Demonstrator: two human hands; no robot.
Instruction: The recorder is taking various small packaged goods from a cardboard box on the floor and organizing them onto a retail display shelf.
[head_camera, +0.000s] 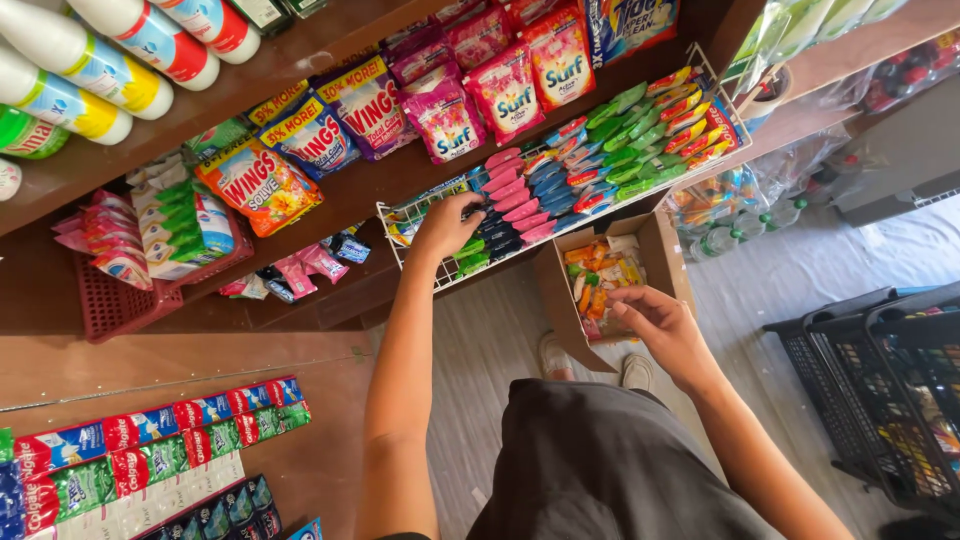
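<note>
The left hand reached up into the white wire rack on the wooden shelf, its fingers curled down over the packets at the rack's left end; whether it gripped one could not be told, since the back of the hand hid the fingertips. The right hand hung lower, at the edge of an open cardboard box, fingers bent loosely inward with thumb and forefinger close together at the rim; nothing could be seen held between them.

The rack carried rows of small sachets standing on edge, sorted by colour: pink, then blue, then green, then red and yellow toward the right. The box, just below and in front of the rack, held a jumble of orange and yellow sachets.

Behind the rack, larger detergent pouches in pink and purple leaned against the shelf back, with orange and blue pouches to their left. A red plastic basket of soap packets sat farther left. White bottles lay on the shelf above. Strips of toothpaste sachets hung in the lower left corner. Black shopping baskets stood stacked on the floor at right, well apart from the box. The person's feet showed on the floor beneath the box.
</note>
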